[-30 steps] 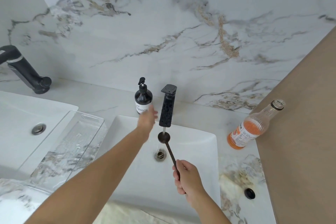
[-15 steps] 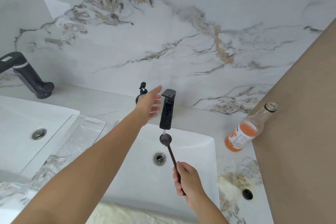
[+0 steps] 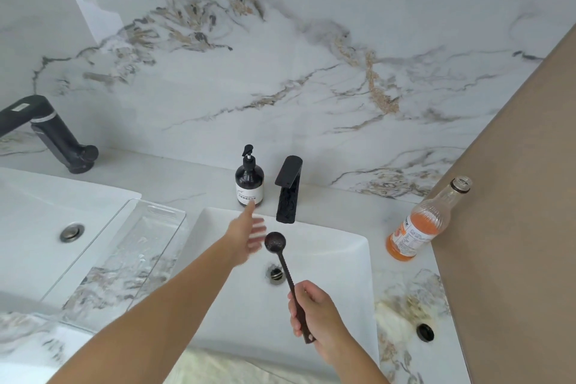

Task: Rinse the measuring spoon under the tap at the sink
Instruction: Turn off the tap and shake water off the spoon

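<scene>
Fingers of the right hand (image 3: 314,321) curl around the lower handle of the dark measuring spoon (image 3: 282,265), whose bowl points to 12 o'clock over the white sink (image 3: 343,259), above the drain (image 3: 275,274) and just short of the black tap (image 3: 288,193). At 9 o'clock of the bowl, the left hand (image 3: 247,235) hangs spread and blurred, grasping nothing, below the soap bottle (image 3: 249,182).

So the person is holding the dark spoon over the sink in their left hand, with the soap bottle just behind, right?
Not quite: the head view shows the right hand holding the spoon over the sink. The soap bottle does stand just behind.
</scene>
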`<move>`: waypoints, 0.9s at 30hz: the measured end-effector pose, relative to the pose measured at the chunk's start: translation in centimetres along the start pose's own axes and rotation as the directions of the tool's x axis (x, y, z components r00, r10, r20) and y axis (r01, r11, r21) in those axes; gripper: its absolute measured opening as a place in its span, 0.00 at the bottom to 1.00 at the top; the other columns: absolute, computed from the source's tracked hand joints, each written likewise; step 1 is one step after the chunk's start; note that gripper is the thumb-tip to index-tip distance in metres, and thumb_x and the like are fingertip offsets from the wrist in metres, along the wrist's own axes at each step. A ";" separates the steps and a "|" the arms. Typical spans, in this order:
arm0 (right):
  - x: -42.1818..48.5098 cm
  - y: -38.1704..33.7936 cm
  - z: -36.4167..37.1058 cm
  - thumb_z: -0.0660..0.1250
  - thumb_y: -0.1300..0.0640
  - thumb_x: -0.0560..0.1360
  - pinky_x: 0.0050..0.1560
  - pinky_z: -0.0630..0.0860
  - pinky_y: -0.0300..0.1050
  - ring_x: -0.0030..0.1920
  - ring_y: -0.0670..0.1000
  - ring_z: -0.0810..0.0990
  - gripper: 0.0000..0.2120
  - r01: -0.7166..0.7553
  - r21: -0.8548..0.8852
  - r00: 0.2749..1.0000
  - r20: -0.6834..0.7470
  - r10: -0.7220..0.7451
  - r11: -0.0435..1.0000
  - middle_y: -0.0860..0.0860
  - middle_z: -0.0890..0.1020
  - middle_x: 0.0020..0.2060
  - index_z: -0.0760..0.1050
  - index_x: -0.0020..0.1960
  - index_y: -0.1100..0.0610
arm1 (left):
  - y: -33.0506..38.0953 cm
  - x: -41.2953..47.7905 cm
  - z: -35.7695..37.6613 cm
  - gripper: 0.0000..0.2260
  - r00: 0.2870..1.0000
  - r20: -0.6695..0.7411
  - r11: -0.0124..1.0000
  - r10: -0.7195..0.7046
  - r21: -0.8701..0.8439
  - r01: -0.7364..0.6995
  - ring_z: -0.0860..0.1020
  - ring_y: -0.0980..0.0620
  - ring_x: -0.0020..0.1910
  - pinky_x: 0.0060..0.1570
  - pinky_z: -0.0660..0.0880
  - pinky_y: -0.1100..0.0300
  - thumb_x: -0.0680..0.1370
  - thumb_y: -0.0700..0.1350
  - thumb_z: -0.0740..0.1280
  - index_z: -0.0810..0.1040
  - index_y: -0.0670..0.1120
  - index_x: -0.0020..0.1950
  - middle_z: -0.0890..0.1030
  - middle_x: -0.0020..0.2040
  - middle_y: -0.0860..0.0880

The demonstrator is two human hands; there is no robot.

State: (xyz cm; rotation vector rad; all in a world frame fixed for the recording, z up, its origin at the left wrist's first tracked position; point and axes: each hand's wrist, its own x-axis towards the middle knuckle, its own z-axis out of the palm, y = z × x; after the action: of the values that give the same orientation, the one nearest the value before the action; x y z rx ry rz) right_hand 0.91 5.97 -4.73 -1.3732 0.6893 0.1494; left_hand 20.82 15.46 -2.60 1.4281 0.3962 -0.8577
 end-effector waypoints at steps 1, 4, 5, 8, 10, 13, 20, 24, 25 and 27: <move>-0.1 0.2 0.3 0.56 0.61 0.83 0.27 0.65 0.43 0.24 0.53 0.69 0.12 0.022 -0.018 0.999 0.025 -0.021 1.000 0.54 0.76 0.30 0.71 0.43 0.61 | -1.3 -0.2 -0.4 0.28 0.991 0.103 0.994 -0.085 -0.065 0.092 0.80 0.42 0.45 0.45 0.74 0.54 0.78 0.66 0.58 0.79 0.41 0.52 0.81 0.55 0.40; 0.0 0.7 1.4 0.54 0.60 0.84 0.29 0.67 0.43 0.26 0.53 0.71 0.12 0.068 -0.079 0.994 0.086 -0.062 0.995 0.56 0.76 0.30 0.71 0.44 0.61 | -3.1 -1.3 -0.6 0.25 0.910 0.388 0.906 -0.145 -0.317 0.280 0.83 0.40 0.42 0.46 0.78 0.51 0.79 0.62 0.60 0.80 0.40 0.51 0.84 0.48 0.40; 0.1 0.8 1.8 0.54 0.59 0.84 0.30 0.67 0.43 0.28 0.53 0.71 0.13 0.069 -0.076 0.994 0.091 -0.062 0.995 0.56 0.77 0.31 0.71 0.44 0.60 | -3.0 -1.9 -0.4 0.21 0.883 0.453 0.872 -0.124 -0.376 0.315 0.81 0.43 0.36 0.41 0.77 0.53 0.78 0.59 0.63 0.80 0.41 0.48 0.83 0.42 0.42; 0.6 0.6 2.8 0.53 0.56 0.85 0.35 0.67 0.44 0.33 0.53 0.74 0.14 0.070 -0.072 0.995 0.077 -0.065 0.995 0.53 0.78 0.33 0.72 0.45 0.58 | -1.6 -3.5 0.4 0.16 0.817 0.576 0.919 -0.022 -0.311 0.244 0.68 0.53 0.25 0.29 0.65 0.62 0.75 0.55 0.68 0.75 0.44 0.37 0.74 0.33 0.49; 0.8 -0.1 3.3 0.52 0.54 0.85 0.43 0.66 0.47 0.39 0.52 0.76 0.15 0.109 -0.046 0.991 0.082 -0.105 0.993 0.52 0.79 0.35 0.73 0.45 0.58 | -0.2 -4.5 1.0 0.18 0.761 0.648 0.977 0.033 -0.183 0.113 0.62 0.54 0.24 0.27 0.57 0.62 0.77 0.56 0.66 0.71 0.45 0.34 0.69 0.31 0.50; 1.1 -2.5 3.9 0.55 0.51 0.81 0.48 0.68 0.49 0.42 0.54 0.77 0.17 0.172 0.070 0.980 0.089 -0.177 0.983 0.53 0.80 0.35 0.75 0.40 0.58 | 2.6 -6.7 1.9 0.21 0.712 0.700 0.998 0.057 -0.011 -0.068 0.64 0.52 0.24 0.26 0.60 0.61 0.78 0.58 0.64 0.71 0.44 0.32 0.69 0.29 0.49; 0.7 -9.6 5.2 0.65 0.57 0.65 0.31 0.64 0.43 0.26 0.49 0.63 0.10 0.378 0.040 0.911 0.160 -0.379 0.925 0.47 0.65 0.23 0.66 0.29 0.51 | 8.6 -11.3 3.7 0.29 0.721 0.640 0.937 0.266 0.004 -0.350 0.75 0.44 0.30 0.39 0.73 0.56 0.77 0.61 0.63 0.76 0.39 0.27 0.74 0.25 0.42; -0.5 -8.8 5.5 0.68 0.54 0.66 0.33 0.60 0.48 0.26 0.52 0.62 0.19 0.305 -0.092 0.947 0.131 -0.292 0.948 0.53 0.62 0.22 0.59 0.27 0.55 | 11.6 -13.3 3.9 0.30 0.735 0.602 0.947 0.310 -0.128 -0.295 0.78 0.41 0.31 0.43 0.76 0.53 0.75 0.64 0.64 0.76 0.40 0.26 0.74 0.24 0.42; -0.7 -9.4 5.7 0.68 0.53 0.66 0.32 0.60 0.46 0.25 0.51 0.63 0.19 0.307 -0.083 0.946 0.136 -0.295 0.948 0.51 0.63 0.21 0.60 0.26 0.53 | 11.4 -13.3 3.8 0.31 0.747 0.595 0.949 0.298 -0.099 -0.300 0.79 0.41 0.32 0.42 0.77 0.53 0.75 0.65 0.63 0.76 0.40 0.26 0.74 0.24 0.42; -0.6 -11.4 6.3 0.69 0.54 0.65 0.30 0.62 0.43 0.23 0.49 0.63 0.18 0.347 -0.044 0.927 0.172 -0.335 0.937 0.48 0.64 0.19 0.61 0.24 0.51 | 10.5 -13.4 3.6 0.32 0.778 0.569 0.951 0.268 -0.026 -0.308 0.80 0.41 0.32 0.41 0.77 0.54 0.76 0.66 0.61 0.77 0.40 0.26 0.75 0.24 0.43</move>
State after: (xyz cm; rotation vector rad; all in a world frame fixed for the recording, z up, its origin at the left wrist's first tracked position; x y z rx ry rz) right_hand 8.24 9.49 5.45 -1.5127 0.3036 0.0076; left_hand 18.65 14.92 14.67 1.1793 -0.3088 -0.9982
